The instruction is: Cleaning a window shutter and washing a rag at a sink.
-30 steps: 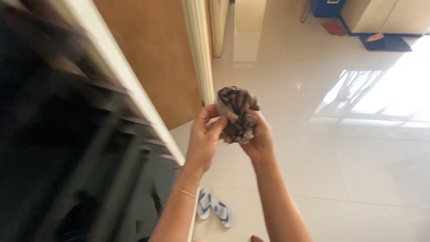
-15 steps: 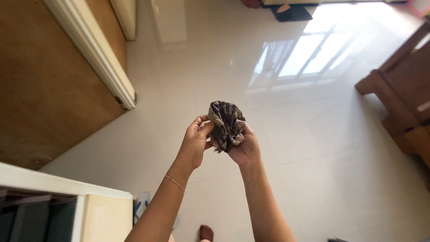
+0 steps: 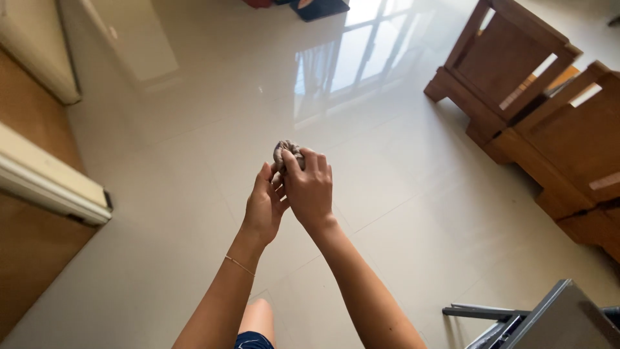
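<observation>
A bunched-up brown and grey striped cloth (image 3: 285,150) is held out in front of me over the tiled floor. My right hand (image 3: 310,187) is closed over the top of the cloth and hides most of it. My left hand (image 3: 264,205) grips it from the left and below, with a thin bracelet on that wrist. Only a small rounded part of the cloth shows above my fingers.
Glossy beige floor tiles (image 3: 194,129) reflect a bright window. Wooden chairs (image 3: 516,71) stand at the right. A wooden door with a cream frame (image 3: 51,187) is at the left. A grey metal object (image 3: 555,320) sits at the bottom right. My knee (image 3: 258,320) shows below.
The view has swung right, away from the door and toward the chairs. My right hand has turned over onto the cloth, squeezing it into a smaller ball that is now mostly covered.
</observation>
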